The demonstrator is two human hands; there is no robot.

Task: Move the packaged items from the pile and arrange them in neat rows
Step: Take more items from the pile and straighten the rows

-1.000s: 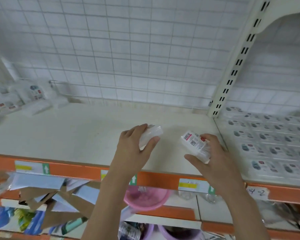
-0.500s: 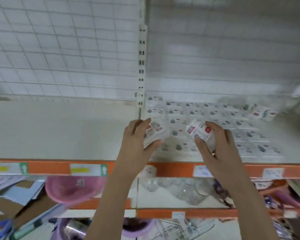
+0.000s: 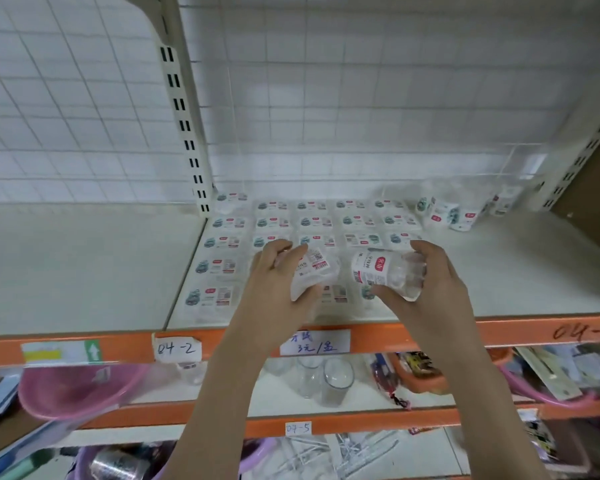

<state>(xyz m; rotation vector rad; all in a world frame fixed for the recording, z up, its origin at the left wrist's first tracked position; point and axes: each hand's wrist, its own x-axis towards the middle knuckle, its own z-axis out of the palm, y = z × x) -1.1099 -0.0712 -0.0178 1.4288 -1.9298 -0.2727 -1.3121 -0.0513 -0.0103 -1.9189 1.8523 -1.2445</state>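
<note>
Two bare hands hovered above the front edge of a white shelf (image 3: 499, 271), each carrying one clear plastic packet. The left hand (image 3: 274, 282) curled round a crinkled packet (image 3: 312, 275), fingers over its far side and thumb beneath, the barcode label facing up. The right hand (image 3: 430, 282) gripped a second packet (image 3: 385, 271) the same way, its white label with a red badge turned toward the left hand; the two packets were held just beside each other, whether touching could not be told.

Beneath and beyond the hands, rows of matching packets (image 3: 316, 221) lay flat in a grid that ran from the shelf's left upright (image 3: 187, 133) toward its back edge. A loose pile of packets (image 3: 447, 213) sat near the back right corner, well apart from the hands. An orange shelf rail (image 3: 534, 332) along the front carried handwritten paper tags (image 3: 177, 348). On the shelf below stood clear glasses (image 3: 336, 379) and a pink basin (image 3: 73, 393).
</note>
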